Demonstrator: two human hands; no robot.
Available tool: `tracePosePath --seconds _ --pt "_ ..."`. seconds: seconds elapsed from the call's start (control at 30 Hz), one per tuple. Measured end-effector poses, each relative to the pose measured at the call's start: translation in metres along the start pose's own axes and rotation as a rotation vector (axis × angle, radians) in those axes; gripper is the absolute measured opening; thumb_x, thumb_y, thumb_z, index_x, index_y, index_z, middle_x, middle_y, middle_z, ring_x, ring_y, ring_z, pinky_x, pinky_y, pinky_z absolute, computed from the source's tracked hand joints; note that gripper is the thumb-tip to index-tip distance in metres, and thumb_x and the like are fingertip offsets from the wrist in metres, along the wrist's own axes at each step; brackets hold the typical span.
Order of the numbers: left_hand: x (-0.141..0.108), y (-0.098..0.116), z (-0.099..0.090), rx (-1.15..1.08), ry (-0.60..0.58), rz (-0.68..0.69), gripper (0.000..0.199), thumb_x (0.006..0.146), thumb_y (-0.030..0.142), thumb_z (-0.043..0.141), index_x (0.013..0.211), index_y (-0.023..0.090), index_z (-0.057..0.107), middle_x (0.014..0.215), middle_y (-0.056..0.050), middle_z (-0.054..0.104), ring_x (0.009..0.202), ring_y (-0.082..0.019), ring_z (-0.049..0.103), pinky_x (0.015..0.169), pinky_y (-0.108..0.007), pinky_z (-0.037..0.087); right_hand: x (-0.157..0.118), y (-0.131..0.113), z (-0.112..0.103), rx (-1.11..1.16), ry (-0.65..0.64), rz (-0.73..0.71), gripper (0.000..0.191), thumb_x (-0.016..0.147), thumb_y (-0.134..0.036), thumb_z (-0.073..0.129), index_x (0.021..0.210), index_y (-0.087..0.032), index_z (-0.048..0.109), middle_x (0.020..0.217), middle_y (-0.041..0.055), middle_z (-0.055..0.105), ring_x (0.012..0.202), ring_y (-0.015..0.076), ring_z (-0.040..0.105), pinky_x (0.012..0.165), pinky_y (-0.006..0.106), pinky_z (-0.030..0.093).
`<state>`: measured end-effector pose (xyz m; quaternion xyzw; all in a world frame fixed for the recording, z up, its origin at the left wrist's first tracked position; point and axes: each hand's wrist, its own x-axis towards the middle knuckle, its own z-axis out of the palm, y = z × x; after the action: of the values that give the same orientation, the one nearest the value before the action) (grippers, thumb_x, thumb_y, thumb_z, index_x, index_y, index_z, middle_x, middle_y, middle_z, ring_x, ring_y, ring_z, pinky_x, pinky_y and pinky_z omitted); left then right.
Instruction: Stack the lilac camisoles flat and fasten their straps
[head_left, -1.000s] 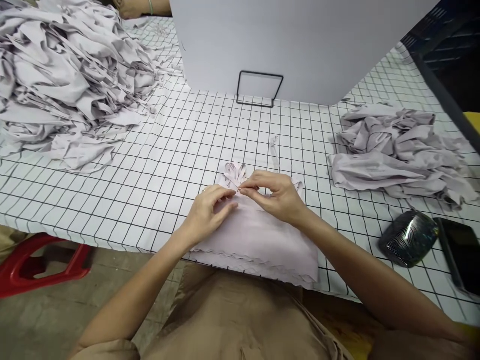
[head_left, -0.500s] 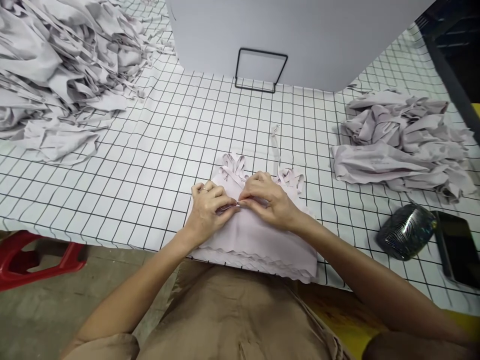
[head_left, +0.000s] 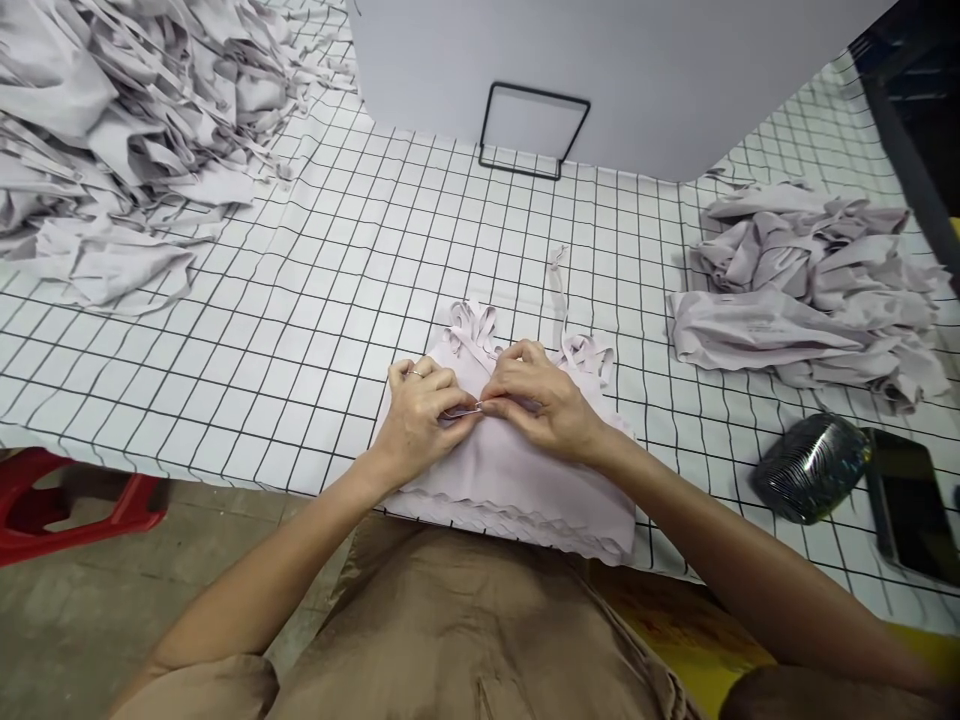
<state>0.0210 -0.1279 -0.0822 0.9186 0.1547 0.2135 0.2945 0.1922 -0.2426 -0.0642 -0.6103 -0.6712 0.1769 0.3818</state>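
A pale pink camisole-like garment lies at the table's front edge, its wavy hem toward me. Ruffled loops of strap are bunched at its upper end, and one thin strap trails away across the table. Over its middle, my left hand is closed, thumb and index finger pinching a thin pale strip. Thumb and fingers of my right hand pinch the same strip from the other side, the fingertips nearly touching. What exactly the strip is, I cannot make out; the fingers partly cover it.
A large heap of pale fabric pieces fills the back left of the checked tablecloth. Folded garments are piled at right, with a dark patterned mouse and a phone nearer me. A grey panel with a black wire stand rises behind.
The camera view has shifted slightly, so the surroundings sit a little differently. Both hands keep their pinch at the same place over the garment, with more of the thin strip visible.
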Motion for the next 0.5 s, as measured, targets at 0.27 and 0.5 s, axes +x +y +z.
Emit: tracePosePath --seconds 0.27,0.5 --pt "-0.0003 -0.0009 0.0012 0.000 0.014 0.009 0.013 0.089 0.024 0.072 0.076 0.020 0.070 0.072 0.002 0.064 0.082 -0.018 0.055 0.091 -0.043 0.028 0.0014 -0.0014 -0.0015 -0.015 -0.029 -0.039 0.013 0.098 -0.019 0.059 0.088 -0.020 0.066 0.075 0.0038 0.063 0.092 0.0239 0.051 0.086 0.044 0.040" --pt "0.0000 -0.0012 -0.0005 -0.005 -0.027 -0.009 0.017 0.091 0.026 0.069 0.075 0.020 0.071 0.071 0.001 0.064 0.082 -0.019 0.054 0.092 -0.044 0.028 0.0055 -0.0053 -0.0092 -0.122 -0.139 -0.064 0.017 0.099 -0.016 0.054 0.087 -0.019 0.066 0.075 0.0049 0.061 0.095 0.0255 0.049 0.087 0.046 0.038"
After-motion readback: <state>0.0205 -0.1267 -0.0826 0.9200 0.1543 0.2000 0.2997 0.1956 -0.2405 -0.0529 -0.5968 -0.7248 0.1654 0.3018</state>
